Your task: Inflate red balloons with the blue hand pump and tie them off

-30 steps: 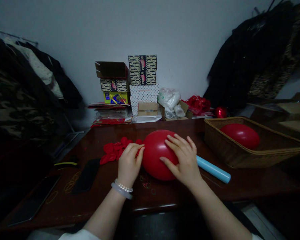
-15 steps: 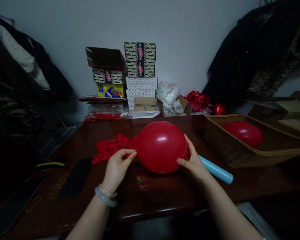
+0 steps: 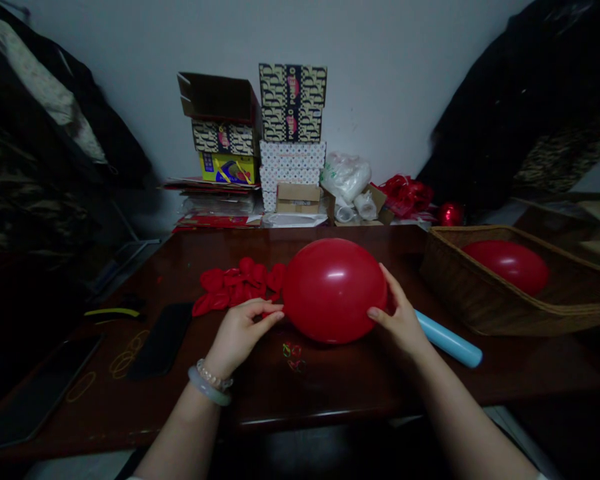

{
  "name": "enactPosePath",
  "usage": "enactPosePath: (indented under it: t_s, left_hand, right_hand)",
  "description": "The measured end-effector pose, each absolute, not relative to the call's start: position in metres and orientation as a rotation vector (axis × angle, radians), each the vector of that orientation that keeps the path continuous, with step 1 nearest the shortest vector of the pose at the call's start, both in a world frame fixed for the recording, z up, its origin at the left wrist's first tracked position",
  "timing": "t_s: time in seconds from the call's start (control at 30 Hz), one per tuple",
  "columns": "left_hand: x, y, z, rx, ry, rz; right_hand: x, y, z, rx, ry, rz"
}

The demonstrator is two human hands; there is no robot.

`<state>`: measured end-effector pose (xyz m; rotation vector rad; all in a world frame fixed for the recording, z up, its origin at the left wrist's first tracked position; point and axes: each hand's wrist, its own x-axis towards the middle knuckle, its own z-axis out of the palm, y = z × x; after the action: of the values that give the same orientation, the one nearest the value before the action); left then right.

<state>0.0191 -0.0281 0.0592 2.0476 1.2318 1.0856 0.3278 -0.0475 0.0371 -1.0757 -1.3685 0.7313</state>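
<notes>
An inflated red balloon (image 3: 334, 291) lies on its side between my hands, just over the dark table. My left hand (image 3: 247, 331) pinches it at its left end, where the neck is mostly hidden by my fingers. With thumb and fingers spread around the right end, my right hand (image 3: 403, 320) grips the balloon. Behind my left hand lies a heap of uninflated red balloons (image 3: 237, 283). Small coloured rubber bands (image 3: 293, 357) rest on the table in front of the balloon. A light blue cylinder (image 3: 450, 340) lies beyond my right hand.
A wicker basket (image 3: 473, 300) on the right holds another inflated red balloon (image 3: 507, 265). To the left lie a dark phone (image 3: 163, 340), a larger dark tablet-like device (image 3: 40, 387) and yellow rubber bands (image 3: 125, 360). Stacked boxes (image 3: 293, 160) line the wall behind the table (image 3: 340, 400).
The camera view has shifted, so the scene sits farther right in the picture. Both hands keep the same hold on the balloon.
</notes>
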Motion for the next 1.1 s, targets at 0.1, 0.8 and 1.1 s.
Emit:
enactPosePath:
  t_s: [0.1,0.8,1.1]
  left_hand:
    - [0.021,-0.030,0.057,2.332,1.194,1.046]
    - [0.005,-0.020,0.048,1.596,1.775,1.443]
    - [0.017,-0.027,0.048,1.706,1.725,1.479]
  right_hand:
    - [0.329,-0.047,0.035,-1.101,-1.368,0.736]
    - [0.230,-0.091,0.005,-1.672,-2.522,0.386]
    - [0.222,-0.092,0.001,-1.602,-2.525,0.287]
